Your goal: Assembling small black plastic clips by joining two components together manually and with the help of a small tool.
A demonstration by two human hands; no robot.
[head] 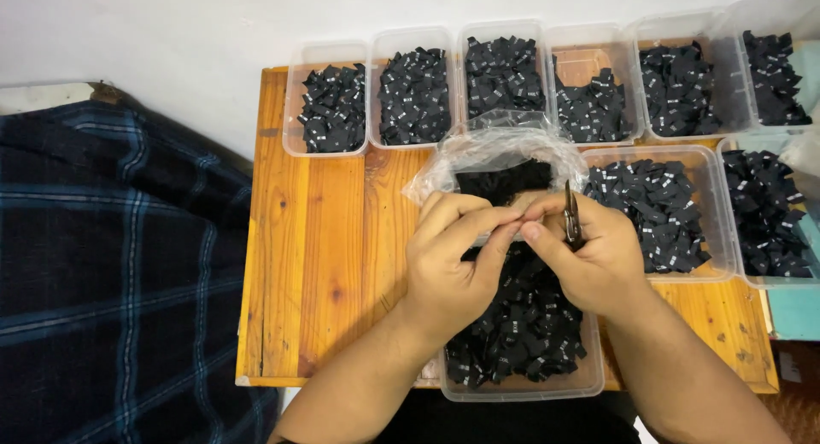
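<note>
Head view, left to right: plaid cloth (111,265), then your wooden table (325,239) with clear tubs (333,111) of black labels. Your left hand (448,269) pinches fingertips with the right hand (594,260), which grips small snips (571,215), above the near tub (521,384) and plastic bag (500,149).

A small wooden table (325,239) carries clear plastic tubs (333,102) of black labels: six ranged beyond the hands, two to their right, one (521,384) directly beneath them.
</note>
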